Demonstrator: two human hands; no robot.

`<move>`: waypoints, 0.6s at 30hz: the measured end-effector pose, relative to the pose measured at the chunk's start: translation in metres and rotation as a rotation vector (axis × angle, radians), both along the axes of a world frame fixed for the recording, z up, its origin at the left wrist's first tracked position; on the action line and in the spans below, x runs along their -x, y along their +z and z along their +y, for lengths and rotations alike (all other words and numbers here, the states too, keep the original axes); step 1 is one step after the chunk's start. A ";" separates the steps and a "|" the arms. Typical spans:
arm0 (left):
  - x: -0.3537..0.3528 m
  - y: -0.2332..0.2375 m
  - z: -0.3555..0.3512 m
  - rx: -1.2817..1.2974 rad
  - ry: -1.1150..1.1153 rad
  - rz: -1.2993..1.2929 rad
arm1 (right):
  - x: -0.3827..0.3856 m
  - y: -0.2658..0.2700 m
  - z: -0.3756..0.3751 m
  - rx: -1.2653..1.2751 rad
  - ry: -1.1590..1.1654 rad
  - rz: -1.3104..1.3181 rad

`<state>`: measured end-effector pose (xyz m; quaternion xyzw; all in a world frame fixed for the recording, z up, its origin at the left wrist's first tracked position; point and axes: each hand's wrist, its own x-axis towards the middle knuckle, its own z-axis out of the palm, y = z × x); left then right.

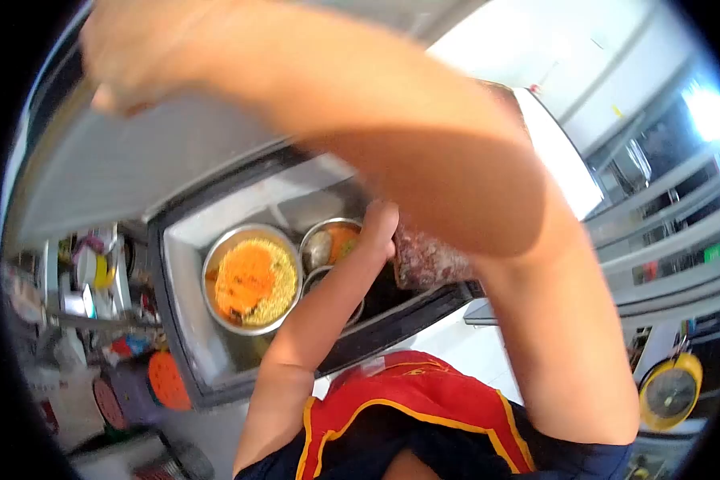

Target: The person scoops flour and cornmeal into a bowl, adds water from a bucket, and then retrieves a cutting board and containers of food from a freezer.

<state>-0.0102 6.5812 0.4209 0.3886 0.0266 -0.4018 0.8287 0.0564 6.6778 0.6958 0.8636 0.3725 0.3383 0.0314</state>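
Note:
An open chest freezer with a dark rim lies below me. My left hand reaches into it, closed at the edge of a reddish, frosty package that looks like frozen meat; its fingertips are hidden. My right arm crosses over the freezer to the upper left. There my right hand, blurred, is closed at the edge of the raised grey lid. Inside stand a large metal bowl of yellow grains and orange food, and a smaller metal bowl with mixed food. My left forearm partly covers another round container.
Shelves with assorted goods and orange round-ended items stand at the left. To the right are metal racks and a yellow-rimmed round object. White surfaces lie beyond the freezer's right end.

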 end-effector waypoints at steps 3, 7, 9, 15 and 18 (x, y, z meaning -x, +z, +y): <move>-0.008 -0.014 -0.079 0.023 -0.034 0.015 | 0.012 -0.011 -0.013 -0.143 0.040 0.056; -0.014 -0.023 -0.113 0.017 -0.043 0.029 | 0.001 -0.027 0.007 -0.252 0.109 -0.068; -0.018 -0.026 -0.122 0.019 -0.029 0.031 | -0.002 -0.031 0.008 -0.291 0.135 -0.054; -0.020 -0.030 -0.134 0.021 0.041 0.012 | 0.008 -0.043 0.019 -0.409 0.134 -0.127; -0.024 -0.034 -0.133 -0.014 0.040 0.014 | 0.013 -0.043 0.023 -0.399 0.099 -0.168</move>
